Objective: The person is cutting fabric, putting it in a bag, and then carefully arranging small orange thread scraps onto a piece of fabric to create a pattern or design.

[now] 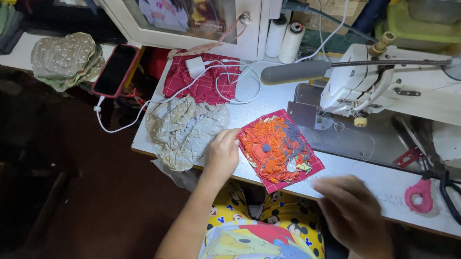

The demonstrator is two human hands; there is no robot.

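Scraps of orange and grey cloth heap on a red checked patch (281, 149). Left hand (222, 155), at its nine o'clock, pinches its edge; right hand (351, 213), at five o'clock, is blurred, grip unclear.

Your light falls mainly on the bench (272, 98) at the centre and right of the frame, where the white surface is bright but not blown out. The lower left and the floor beneath sink into deep shadow. Your right hand (352, 213), at the lower right, is smeared by motion blur; your left hand (222, 154) stays sharp. Straight edges bow slightly toward the frame's corners.
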